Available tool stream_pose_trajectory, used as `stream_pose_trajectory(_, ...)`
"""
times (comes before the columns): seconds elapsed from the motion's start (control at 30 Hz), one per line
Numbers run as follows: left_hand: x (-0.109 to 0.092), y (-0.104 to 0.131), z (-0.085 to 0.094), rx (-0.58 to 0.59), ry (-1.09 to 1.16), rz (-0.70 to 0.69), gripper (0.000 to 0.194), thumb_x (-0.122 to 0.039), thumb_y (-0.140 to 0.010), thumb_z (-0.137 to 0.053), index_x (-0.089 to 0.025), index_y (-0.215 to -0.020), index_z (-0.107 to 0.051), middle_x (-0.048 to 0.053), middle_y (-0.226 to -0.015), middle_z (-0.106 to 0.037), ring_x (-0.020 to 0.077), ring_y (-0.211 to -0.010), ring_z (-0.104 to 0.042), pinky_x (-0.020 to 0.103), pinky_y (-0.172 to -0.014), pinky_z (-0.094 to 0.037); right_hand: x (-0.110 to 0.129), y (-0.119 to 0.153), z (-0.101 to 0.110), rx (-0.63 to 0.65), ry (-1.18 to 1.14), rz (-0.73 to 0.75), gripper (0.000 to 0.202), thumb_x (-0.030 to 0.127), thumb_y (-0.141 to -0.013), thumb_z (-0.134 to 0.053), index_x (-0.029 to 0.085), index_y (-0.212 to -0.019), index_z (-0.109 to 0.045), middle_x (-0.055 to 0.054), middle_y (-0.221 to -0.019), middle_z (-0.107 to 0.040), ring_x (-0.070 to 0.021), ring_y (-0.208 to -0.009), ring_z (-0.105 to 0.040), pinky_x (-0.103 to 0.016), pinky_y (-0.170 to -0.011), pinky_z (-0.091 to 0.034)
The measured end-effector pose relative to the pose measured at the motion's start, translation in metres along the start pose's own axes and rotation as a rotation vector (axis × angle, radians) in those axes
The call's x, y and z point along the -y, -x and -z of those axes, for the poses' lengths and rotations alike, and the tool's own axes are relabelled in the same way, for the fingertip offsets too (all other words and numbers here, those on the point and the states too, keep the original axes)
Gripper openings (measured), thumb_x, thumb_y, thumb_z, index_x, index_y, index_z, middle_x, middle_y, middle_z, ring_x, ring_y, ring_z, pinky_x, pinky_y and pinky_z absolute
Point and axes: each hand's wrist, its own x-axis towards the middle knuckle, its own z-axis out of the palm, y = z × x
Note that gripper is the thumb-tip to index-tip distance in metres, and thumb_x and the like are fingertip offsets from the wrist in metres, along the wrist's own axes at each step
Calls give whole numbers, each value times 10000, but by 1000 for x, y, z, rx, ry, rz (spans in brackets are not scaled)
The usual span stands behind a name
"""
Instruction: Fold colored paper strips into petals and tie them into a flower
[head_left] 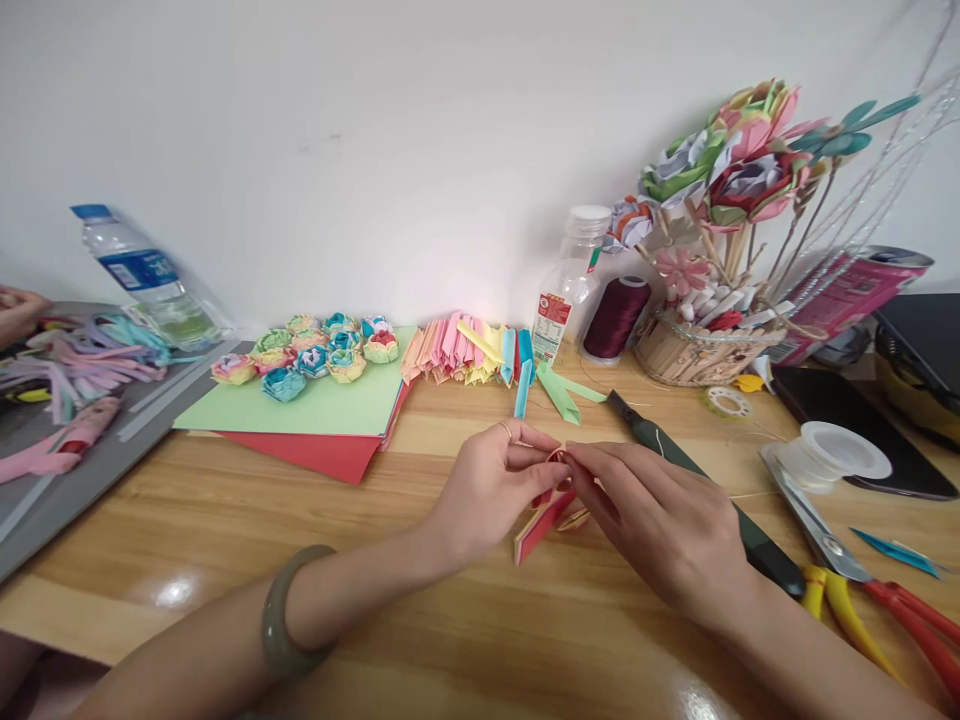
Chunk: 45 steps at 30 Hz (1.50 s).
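Near the middle of the wooden table, my left hand (484,490) pinches red and pale-yellow folded paper (543,527) between thumb and fingers. My right hand (664,520) closes on the same paper from the other side, fingertips nearly meeting those of the left. A curved edge of the paper shows between them; the rest is partly hidden by my fingers. Just beyond the hands lie a folded blue paper strip (523,388) and folded green paper strips (559,392). Behind them stands a row of folded pink, yellow and blue papers (465,347).
Several small paper flowers (283,383) sit on green paper sheets (300,418) at left. A bottle (566,285), thread spool (616,320) and flower basket (701,345) stand behind. Scissors (829,545) and a dark green tool (765,550) lie right. Another person's hand (19,305) shows far left.
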Motion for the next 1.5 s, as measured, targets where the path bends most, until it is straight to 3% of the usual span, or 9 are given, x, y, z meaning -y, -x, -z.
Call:
stream_pose_trajectory(0.2,7,-4,2,-130,179,-78,191,-210,-659,-670,-139,-771,-533,-20,-593,-625,70,-555,-539,211,-589,-426,18,-6,-5,-26,-266,-197,289,129,-830,-478,125,-1113,-535,-134,-1076,-628,-184,-964,-598,-315,-811,-510)
stream_pose_trajectory(0.3,7,-4,3,-176,279,-121,188,-206,-675,-662,-142,-790,-528,-13,-640,-648,69,-581,-555,220,-626,-441,24,-8,-5,114,-426,-255,460,214,-856,-443,123,-1302,-373,-161,-1375,-349,-230,-1260,-329,-432,-968,-380)
stream_pose_trajectory(0.4,4,-2,1,-164,390,-93,181,-212,-701,-644,-148,-817,-521,30,-798,-684,108,-729,-616,251,-707,-461,25,-7,-3,210,-560,-332,540,322,-864,-431,215,-1366,-263,-86,-1475,-76,-242,-1336,-75,-484,-1012,-265)
stream_pose_trajectory(0.63,1,3,-2,-66,523,-67,145,-116,-744,-584,-153,-855,-498,66,-936,-676,181,-1003,-583,325,-870,-432,25,-5,0,375,-844,-431,698,434,-829,-462,322,-1390,-60,14,-1458,175,-248,-1323,101,-500,-1034,-139)
stream_pose_trajectory(0.77,2,-1,-1,-91,540,-24,103,-99,-763,-551,-137,-848,-507,57,-854,-674,138,-842,-627,258,-770,-466,20,-7,0,352,-975,-493,529,414,-859,-415,361,-1354,-235,7,-1484,7,-241,-1338,-17,-481,-1013,-257)
stream_pose_trajectory(0.9,1,-5,1,-81,578,-9,143,-70,-762,-528,-151,-873,-488,47,-822,-663,126,-774,-630,227,-699,-471,12,-8,-3,23,-806,-527,362,279,-838,-503,343,-1193,-481,-40,-1288,-407,-199,-1224,-354,-398,-969,-362)
stream_pose_trajectory(0.97,0,-5,1,-58,599,27,195,-51,-761,-513,-162,-918,-477,43,-816,-657,132,-787,-631,226,-695,-474,9,-8,-4,-60,-683,-451,362,229,-794,-570,306,-1143,-515,-50,-1119,-493,-188,-1095,-454,-364,-905,-413)
stream_pose_trajectory(1.17,0,-4,0,14,645,85,195,-29,-770,-477,-134,-933,-502,21,-742,-631,68,-612,-590,191,-631,-484,2,-10,-3,-42,-578,-264,253,192,-774,-593,252,-1019,-577,-56,-976,-545,-196,-942,-513,-358,-777,-451)
stream_pose_trajectory(1.5,4,-5,0,-7,638,110,194,-28,-771,-478,-125,-933,-523,43,-825,-648,87,-704,-615,210,-691,-501,-4,-10,-4,4,-584,-228,194,151,-803,-553,231,-976,-583,-50,-924,-585,-175,-891,-532,-325,-734,-447)
